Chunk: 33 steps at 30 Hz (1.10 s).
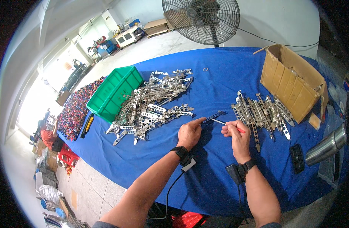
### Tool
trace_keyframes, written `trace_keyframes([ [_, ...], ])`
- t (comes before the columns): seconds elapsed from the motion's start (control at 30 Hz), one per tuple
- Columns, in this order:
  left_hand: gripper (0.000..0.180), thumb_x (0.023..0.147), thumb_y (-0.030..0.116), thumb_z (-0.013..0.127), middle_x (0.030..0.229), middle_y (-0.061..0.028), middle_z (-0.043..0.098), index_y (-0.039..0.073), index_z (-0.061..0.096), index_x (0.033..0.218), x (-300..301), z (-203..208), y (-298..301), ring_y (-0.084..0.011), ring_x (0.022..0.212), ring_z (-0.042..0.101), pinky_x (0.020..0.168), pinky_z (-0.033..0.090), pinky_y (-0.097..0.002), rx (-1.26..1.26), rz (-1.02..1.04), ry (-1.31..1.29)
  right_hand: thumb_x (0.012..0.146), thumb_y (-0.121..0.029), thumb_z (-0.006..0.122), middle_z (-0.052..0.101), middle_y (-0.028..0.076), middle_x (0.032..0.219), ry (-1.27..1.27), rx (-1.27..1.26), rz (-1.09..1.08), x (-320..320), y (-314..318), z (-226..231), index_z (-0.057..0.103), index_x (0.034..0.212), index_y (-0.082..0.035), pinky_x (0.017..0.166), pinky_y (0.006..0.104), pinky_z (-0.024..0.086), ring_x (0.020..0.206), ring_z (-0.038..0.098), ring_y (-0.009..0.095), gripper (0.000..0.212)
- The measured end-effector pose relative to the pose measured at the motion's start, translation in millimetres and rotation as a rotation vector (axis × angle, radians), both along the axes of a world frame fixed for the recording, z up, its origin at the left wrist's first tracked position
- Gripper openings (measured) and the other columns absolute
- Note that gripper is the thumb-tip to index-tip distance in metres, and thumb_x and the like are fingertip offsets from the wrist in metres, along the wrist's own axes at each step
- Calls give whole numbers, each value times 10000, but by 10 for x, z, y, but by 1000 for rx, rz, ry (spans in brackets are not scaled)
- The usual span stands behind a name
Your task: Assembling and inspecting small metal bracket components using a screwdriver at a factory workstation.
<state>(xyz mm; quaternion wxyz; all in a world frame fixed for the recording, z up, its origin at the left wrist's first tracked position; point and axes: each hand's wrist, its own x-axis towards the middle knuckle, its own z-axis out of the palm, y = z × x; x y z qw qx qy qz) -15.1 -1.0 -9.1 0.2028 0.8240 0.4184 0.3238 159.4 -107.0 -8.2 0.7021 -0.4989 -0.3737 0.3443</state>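
Observation:
My left hand [189, 133] is closed, its fingertips on the near end of a narrow perforated metal strip [215, 115] lying on the blue cloth. In my right hand [237, 135] is a thin pointed tool with a red handle [241, 130], its slim pale shaft reaching to the strip near my left fingertips. Whether the tool's tip touches the strip is too small to tell. Left of my hands spreads a big heap of similar silver metal strips [149, 110]. A smaller pile of metal strips [262, 114] lies to the right.
A green plastic crate [114, 91] leans by the left heap, near many small multicoloured pieces [77, 108]. At right are a cardboard box [286, 83], a black tray-like object [297, 158] and a steel cylinder [326, 144]. A large fan [201, 19] stands beyond. Cables trail from both wrists.

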Motion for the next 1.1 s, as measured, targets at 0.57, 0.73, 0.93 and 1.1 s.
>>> trace_keyframes([
  [0.57,326,906,107,546,685,-178,626,155,705,1187,0,-6,1,-266,587,629,621,503,-385,-19,19,14,974,-116,521,704,126,862,50,7,-7,-17,-9,56,642,973,33,654,273,550,755,698,179,191],
  [0.73,323,906,108,546,704,-187,637,159,706,1182,3,-2,8,-298,610,643,629,506,-400,0,9,9,971,-112,521,704,127,857,72,-9,-34,-13,3,47,642,974,33,655,280,553,745,698,185,189],
  [0.93,319,907,112,550,708,-187,638,162,706,1180,5,18,-7,-299,611,642,633,506,-401,-8,16,16,971,-115,521,705,132,874,45,12,8,-6,-9,35,642,973,30,666,292,557,752,700,191,189],
  [1.1,321,906,109,550,705,-185,636,162,704,1183,-7,11,-2,-292,607,639,631,505,-396,-2,4,4,973,-118,523,705,135,881,48,17,7,-27,-11,69,641,978,31,666,288,558,758,700,186,191],
])
